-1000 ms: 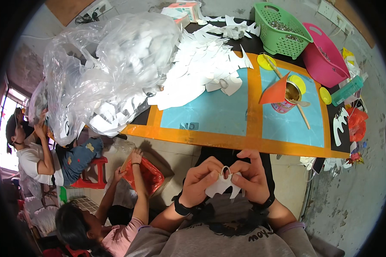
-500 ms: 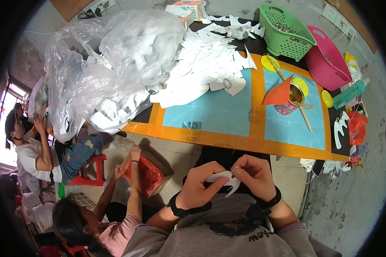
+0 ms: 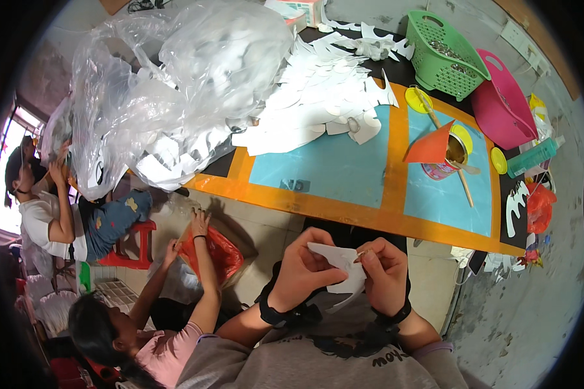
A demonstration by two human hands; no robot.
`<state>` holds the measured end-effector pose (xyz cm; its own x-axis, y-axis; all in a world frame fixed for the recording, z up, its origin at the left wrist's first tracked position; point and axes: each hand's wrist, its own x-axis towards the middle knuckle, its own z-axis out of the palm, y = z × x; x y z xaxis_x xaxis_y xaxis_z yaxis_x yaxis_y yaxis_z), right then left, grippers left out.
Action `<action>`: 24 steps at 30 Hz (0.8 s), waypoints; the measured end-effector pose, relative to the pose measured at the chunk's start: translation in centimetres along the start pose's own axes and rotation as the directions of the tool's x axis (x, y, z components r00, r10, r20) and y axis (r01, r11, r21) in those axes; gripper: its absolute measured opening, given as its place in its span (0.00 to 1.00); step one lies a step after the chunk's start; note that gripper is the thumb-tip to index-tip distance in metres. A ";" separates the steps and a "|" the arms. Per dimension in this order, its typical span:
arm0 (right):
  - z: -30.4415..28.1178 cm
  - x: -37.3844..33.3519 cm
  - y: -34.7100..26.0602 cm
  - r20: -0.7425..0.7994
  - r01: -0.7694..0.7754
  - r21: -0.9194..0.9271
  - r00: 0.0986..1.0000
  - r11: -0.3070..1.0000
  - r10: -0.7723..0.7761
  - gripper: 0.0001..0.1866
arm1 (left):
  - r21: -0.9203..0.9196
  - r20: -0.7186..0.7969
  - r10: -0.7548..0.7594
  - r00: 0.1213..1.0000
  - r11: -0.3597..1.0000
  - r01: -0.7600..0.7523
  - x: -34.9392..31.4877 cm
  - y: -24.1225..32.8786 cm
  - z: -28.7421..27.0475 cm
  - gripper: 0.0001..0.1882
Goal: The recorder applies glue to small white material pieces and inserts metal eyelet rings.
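Note:
My left hand (image 3: 305, 271) grips a white cut-out sheet piece (image 3: 348, 277) with pointed, curved edges, thumb in front and fingers behind. It is raised over my lap, just in front of the table edge. At the right edge of the sheet piece, my right hand (image 3: 385, 272) is closed in a pinch, thumb against forefinger. Between these fingertips shows a small metallic piece (image 3: 359, 257); its exact shape is mostly hidden. On the table lies a heap of similar white cut-outs (image 3: 324, 91).
A big clear plastic bag (image 3: 214, 71) of white pieces fills the table's left. To the right stand a green basket (image 3: 428, 74), a pink basket (image 3: 493, 107) and an open can (image 3: 438, 170) with a stick. At left, a co-worker's hands are at a red-lined box (image 3: 227, 256).
The white sheet piece has turned and come up, showing more of its flat face. My view has shifted slightly. The co-worker's hands have moved a little at the box.

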<state>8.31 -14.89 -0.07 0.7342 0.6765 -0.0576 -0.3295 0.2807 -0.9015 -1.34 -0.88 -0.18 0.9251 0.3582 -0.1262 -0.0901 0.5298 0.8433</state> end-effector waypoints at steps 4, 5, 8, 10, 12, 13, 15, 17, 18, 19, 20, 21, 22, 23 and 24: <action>0.2 -0.1 -0.6 0.003 0.018 -0.115 1.000 0.993 -0.017 0.05 | 0.166 -0.026 -0.062 0.998 0.984 0.065 0.1 1.0 0.5 0.11; 0.1 0.1 -1.0 0.042 0.019 -0.162 0.999 0.987 -0.012 0.04 | 0.163 -0.028 -0.063 0.998 0.984 0.067 0.1 1.2 0.5 0.11; -0.3 0.3 -1.8 0.098 -0.014 -0.257 0.994 0.966 0.040 0.04 | 0.262 -0.009 -0.002 1.000 0.965 0.005 0.0 1.6 0.2 0.04; -0.6 0.5 -2.1 0.112 -0.044 -0.306 0.990 0.951 0.081 0.04 | 0.309 0.083 0.031 0.996 0.949 -0.055 0.1 1.9 -0.1 0.04; -0.8 0.7 -2.2 0.166 -0.071 -0.305 0.978 0.950 0.127 0.05 | 0.266 0.094 0.014 0.995 0.963 -0.039 0.2 2.1 -0.2 0.04; -1.0 0.8 -1.7 0.167 -0.071 -0.309 0.978 0.948 0.128 0.05 | 0.227 0.109 -0.003 0.994 0.974 -0.022 0.2 2.1 -0.2 0.04; -1.4 0.8 -0.1 0.233 -0.280 0.111 0.940 0.954 0.249 0.09 | 0.173 0.133 -0.015 0.991 0.985 -0.008 0.2 1.9 -0.4 0.04; -1.1 0.7 0.5 0.261 -0.372 0.237 0.914 0.897 0.310 0.10 | 0.121 0.157 -0.026 0.987 0.993 0.007 0.2 1.5 -0.6 0.05; -0.8 0.5 0.8 0.293 -0.455 0.358 0.884 0.815 0.365 0.11 | 0.131 0.177 -0.015 0.984 0.991 -0.009 0.2 1.2 -0.8 0.05; -0.9 0.4 1.7 0.335 -0.482 0.424 0.870 0.767 0.362 0.10 | 0.141 0.198 -0.005 0.980 0.990 -0.024 0.3 1.1 -0.8 0.05; -0.6 0.2 2.1 0.334 -0.481 0.424 0.871 0.767 0.361 0.10 | 0.140 0.199 -0.005 0.980 0.990 -0.024 0.3 1.0 -0.9 0.05; -0.3 0.1 2.3 0.312 -0.481 0.486 0.875 0.730 0.369 0.10 | 0.164 0.205 0.000 0.979 0.986 -0.034 0.3 1.0 -0.9 0.06; -0.1 -0.1 2.6 0.290 -0.476 0.545 0.879 0.690 0.378 0.10 | 0.187 0.212 0.003 0.977 0.981 -0.044 0.3 1.0 -0.9 0.07; -0.2 -0.2 3.1 0.275 -0.469 0.562 0.883 0.681 0.381 0.09 | 0.187 0.213 0.002 0.977 0.981 -0.043 0.3 1.0 -1.0 0.07; -0.1 -0.3 3.2 0.275 -0.469 0.562 0.883 0.681 0.382 0.09 | 0.170 0.208 -0.020 0.978 0.985 -0.016 0.3 0.9 -1.1 0.07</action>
<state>7.04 -14.23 -3.00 0.3590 0.8913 -0.2769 -0.9028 0.2563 -0.3454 -1.58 0.52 -0.04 0.9831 0.1805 -0.0315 -0.0412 0.3854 0.9218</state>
